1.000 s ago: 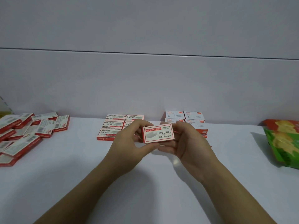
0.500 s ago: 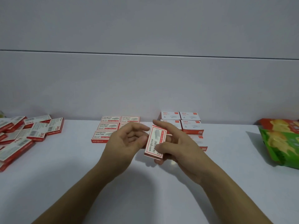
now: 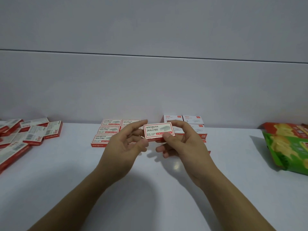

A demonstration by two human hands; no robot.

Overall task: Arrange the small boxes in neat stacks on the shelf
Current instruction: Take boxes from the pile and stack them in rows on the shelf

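A small red-and-white staple box (image 3: 157,130) is held above the white shelf (image 3: 66,167), label up and upright to me. My right hand (image 3: 181,147) pinches it, thumb on its front edge and fingers behind. My left hand (image 3: 126,144) hovers just left of the box with fingers spread and relaxed, holding nothing. Behind the left hand lies a neat block of matching boxes (image 3: 106,130) laid flat in rows. A stack of white boxes (image 3: 191,122) stands behind the right hand, partly hidden by it.
A loose heap of red-and-white boxes (image 3: 25,137) lies at the far left. Green and red snack bags (image 3: 286,147) sit at the right edge. A pale wall closes the shelf at the back.
The box has been turned from upside-down through an upright-on-edge pose to label right way round. My left hand has let go of it and the right hand alone holds it.
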